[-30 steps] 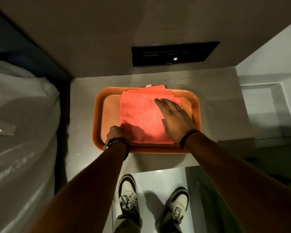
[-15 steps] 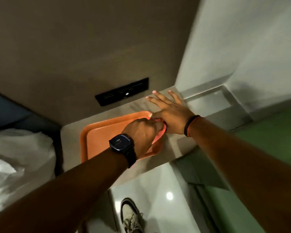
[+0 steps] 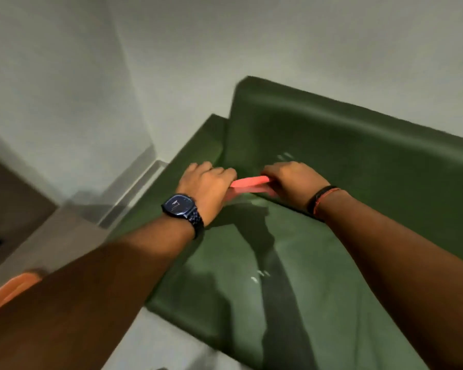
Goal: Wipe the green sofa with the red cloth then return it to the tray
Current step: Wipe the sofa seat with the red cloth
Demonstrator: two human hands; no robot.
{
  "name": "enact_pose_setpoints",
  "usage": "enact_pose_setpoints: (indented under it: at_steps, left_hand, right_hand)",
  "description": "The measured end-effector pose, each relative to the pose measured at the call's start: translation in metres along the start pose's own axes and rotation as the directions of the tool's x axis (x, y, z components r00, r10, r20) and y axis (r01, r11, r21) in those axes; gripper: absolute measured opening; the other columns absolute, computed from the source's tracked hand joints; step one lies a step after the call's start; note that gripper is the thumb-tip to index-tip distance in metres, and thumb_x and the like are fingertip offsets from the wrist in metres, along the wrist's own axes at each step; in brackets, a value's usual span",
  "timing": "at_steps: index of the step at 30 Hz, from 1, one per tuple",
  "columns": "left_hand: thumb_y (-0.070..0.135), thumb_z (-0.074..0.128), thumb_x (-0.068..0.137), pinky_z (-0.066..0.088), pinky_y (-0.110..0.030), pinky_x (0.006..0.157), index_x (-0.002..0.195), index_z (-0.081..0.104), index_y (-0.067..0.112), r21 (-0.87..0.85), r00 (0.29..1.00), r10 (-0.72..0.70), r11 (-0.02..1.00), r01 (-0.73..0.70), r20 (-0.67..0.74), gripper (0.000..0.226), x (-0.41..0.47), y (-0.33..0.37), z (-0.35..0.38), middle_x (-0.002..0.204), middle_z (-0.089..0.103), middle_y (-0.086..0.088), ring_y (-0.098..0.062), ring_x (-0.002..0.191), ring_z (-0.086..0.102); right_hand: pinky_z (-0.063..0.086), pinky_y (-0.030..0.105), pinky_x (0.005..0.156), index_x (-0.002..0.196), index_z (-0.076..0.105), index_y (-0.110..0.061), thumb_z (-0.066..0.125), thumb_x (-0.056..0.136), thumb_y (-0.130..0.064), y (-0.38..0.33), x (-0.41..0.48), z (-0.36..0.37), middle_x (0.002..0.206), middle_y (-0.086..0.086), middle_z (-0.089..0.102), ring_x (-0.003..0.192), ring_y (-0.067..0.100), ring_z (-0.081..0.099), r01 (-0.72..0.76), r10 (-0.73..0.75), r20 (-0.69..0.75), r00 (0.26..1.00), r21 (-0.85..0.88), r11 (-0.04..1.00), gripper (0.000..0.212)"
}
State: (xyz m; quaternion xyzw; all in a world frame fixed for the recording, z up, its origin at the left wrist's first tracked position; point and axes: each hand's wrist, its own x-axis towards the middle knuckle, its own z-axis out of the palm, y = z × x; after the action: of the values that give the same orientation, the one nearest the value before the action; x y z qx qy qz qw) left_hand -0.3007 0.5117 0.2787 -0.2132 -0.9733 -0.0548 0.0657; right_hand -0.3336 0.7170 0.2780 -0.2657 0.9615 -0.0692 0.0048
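Note:
The folded red cloth (image 3: pixel 249 184) is held flat between both hands, just above the seat of the green sofa (image 3: pixel 332 276) near where the seat meets the backrest. My left hand (image 3: pixel 207 186), with a dark watch on its wrist, grips the cloth's left end. My right hand (image 3: pixel 292 180), with a dark and red band on its wrist, grips the right end. Only a strip of the cloth shows between the hands. A corner of the orange tray (image 3: pixel 10 289) shows at the lower left, partly hidden by my left forearm.
The tray rests on a grey side table (image 3: pixel 64 231) to the left of the sofa. Pale walls rise behind the sofa and the table. A strip of light floor (image 3: pixel 158 340) shows at the bottom, in front of the sofa.
Both hands lifted the red cloth off the tray and carried it right, over the sofa seat. The view swung from the tray to the sofa.

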Motion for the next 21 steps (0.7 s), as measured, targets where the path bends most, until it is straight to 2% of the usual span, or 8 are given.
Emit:
enact_pose_setpoints:
  at_steps: [4,8,11,13,15,17,19,21]
  left_hand:
    - [0.03,0.073,0.071,0.033,-0.037,0.075,0.097,0.054,0.019,0.126,0.987,0.151,0.98,-0.156,0.045,0.034,0.072,0.075,0.043,0.096,0.066,-0.002,-0.028,0.096,0.053]
    - [0.016,0.054,0.069,0.041,-0.037,0.066,0.082,0.057,0.016,0.16,0.93,0.33,0.939,-0.306,-0.161,0.013,0.106,0.122,0.093,0.077,0.066,-0.005,-0.032,0.078,0.057]
    - [0.016,0.051,0.07,0.039,-0.038,0.061,0.076,0.056,0.016,0.125,0.881,0.411,0.912,-0.392,-0.235,0.008,0.088,0.121,0.145,0.069,0.06,-0.006,-0.031,0.069,0.055]
    - [0.013,0.048,0.071,0.038,-0.039,0.059,0.071,0.056,0.017,0.067,0.87,0.474,0.881,-0.469,-0.136,0.009,0.05,0.11,0.186,0.065,0.058,-0.007,-0.031,0.064,0.054]
    - [0.02,0.048,0.069,0.045,-0.035,0.055,0.066,0.059,0.017,-0.027,0.826,0.56,0.829,-0.559,0.072,0.012,-0.002,0.09,0.225,0.061,0.061,-0.005,-0.029,0.058,0.058]
    - [0.039,0.062,0.069,0.051,-0.033,0.06,0.077,0.066,0.018,-0.134,0.787,0.556,0.83,-0.541,0.267,0.023,-0.05,0.069,0.254,0.075,0.068,-0.002,-0.026,0.068,0.064]
    - [0.057,0.057,0.07,0.052,-0.034,0.072,0.098,0.067,0.019,-0.178,0.823,0.423,0.906,-0.384,0.378,0.048,-0.081,0.053,0.276,0.1,0.069,-0.002,-0.024,0.089,0.064]
    - [0.065,0.051,0.067,0.051,-0.042,0.084,0.118,0.058,0.02,-0.164,0.866,0.299,0.953,-0.253,0.401,0.069,-0.09,0.047,0.286,0.122,0.061,-0.007,-0.029,0.107,0.058]
  right_hand:
    - [0.047,0.041,0.069,0.1,0.063,-0.016,0.051,0.089,-0.017,0.081,-0.073,0.006,0.096,0.013,0.065,0.092,0.038,0.062,-0.224,0.22,-0.062,0.974,-0.071,0.972,0.016]
    - [0.049,0.04,0.058,0.102,0.067,-0.017,0.06,0.084,-0.015,0.12,-0.125,0.052,0.081,0.014,0.062,0.079,0.038,0.062,-0.325,0.298,-0.246,0.923,-0.08,0.942,0.02]
    - [0.05,0.035,0.052,0.101,0.069,-0.014,0.05,0.084,-0.022,0.121,-0.15,0.11,0.079,0.014,0.065,0.071,0.035,0.061,-0.324,0.305,-0.325,0.896,-0.008,0.946,0.027]
    - [0.045,0.032,0.051,0.092,0.071,-0.012,0.05,0.084,-0.022,0.104,-0.162,0.155,0.075,0.014,0.066,0.065,0.033,0.062,-0.26,0.271,-0.271,0.924,0.077,0.963,0.025]
    - [0.047,0.034,0.062,0.091,0.07,-0.014,0.052,0.086,-0.03,0.076,-0.172,0.205,0.081,0.015,0.069,0.074,0.033,0.064,-0.221,0.221,0.018,0.975,0.134,0.966,0.025]
    - [0.049,0.037,0.077,0.1,0.068,-0.019,0.045,0.082,-0.054,0.046,-0.18,0.244,0.099,0.01,0.069,0.091,0.032,0.063,-0.248,0.204,0.294,0.934,0.121,0.961,0.045]
    - [0.052,0.038,0.079,0.101,0.068,-0.021,0.036,0.077,-0.062,0.022,-0.18,0.268,0.103,0.008,0.07,0.094,0.031,0.063,-0.314,0.249,0.309,0.918,0.184,0.931,0.057]
    - [0.055,0.042,0.076,0.105,0.067,-0.017,0.038,0.079,-0.056,0.011,-0.177,0.284,0.108,0.013,0.069,0.096,0.034,0.064,-0.365,0.319,0.213,0.924,0.235,0.901,0.055]
